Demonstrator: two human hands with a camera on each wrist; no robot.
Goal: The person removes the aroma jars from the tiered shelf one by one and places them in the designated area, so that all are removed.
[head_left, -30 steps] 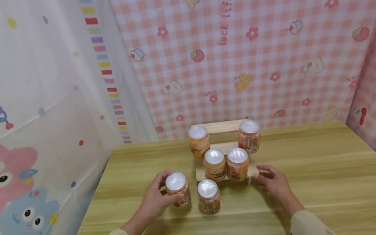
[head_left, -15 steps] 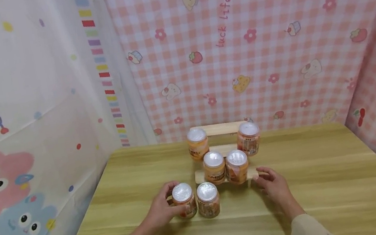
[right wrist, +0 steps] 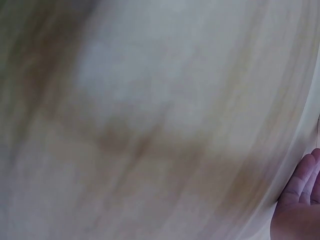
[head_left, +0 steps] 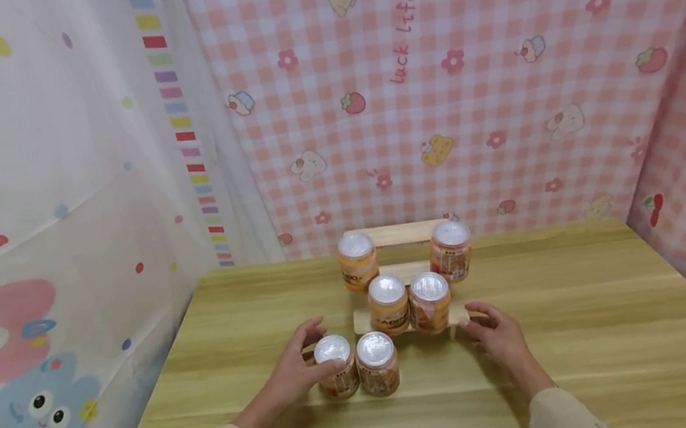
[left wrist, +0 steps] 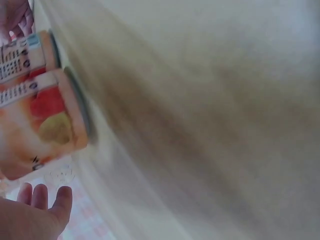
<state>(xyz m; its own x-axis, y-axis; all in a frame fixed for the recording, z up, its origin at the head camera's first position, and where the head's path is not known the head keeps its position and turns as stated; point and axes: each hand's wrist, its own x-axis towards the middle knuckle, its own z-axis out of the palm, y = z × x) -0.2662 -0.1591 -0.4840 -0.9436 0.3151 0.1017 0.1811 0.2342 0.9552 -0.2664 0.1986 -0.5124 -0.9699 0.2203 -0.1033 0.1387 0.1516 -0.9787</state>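
Note:
Two cans with silver lids and orange fruit labels stand upright side by side on the table: a left can [head_left: 339, 379] and a right can [head_left: 379, 372]. My left hand [head_left: 291, 372] is around the left can's left side with its fingers spread; in the left wrist view the fingertips [left wrist: 62, 200] are apart from that can [left wrist: 45, 120]. Behind stands a stepped wooden rack [head_left: 365, 321] with two cans on its lower step, a left one [head_left: 390, 313] and a right one [head_left: 431, 309]. My right hand [head_left: 503, 339] touches the rack's right end, fingers loosely extended.
Two more cans sit higher on the rack, one at the left [head_left: 359, 268] and one at the right [head_left: 451, 260]. The wooden table [head_left: 583, 325] meets a pink checked curtain [head_left: 500, 87] behind and a white patterned cloth [head_left: 112, 232] at the left.
My left hand has brought the left can rightward and toward me, down onto the table beside the other can, then loosened its fingers. My right hand stays at the rack's end.

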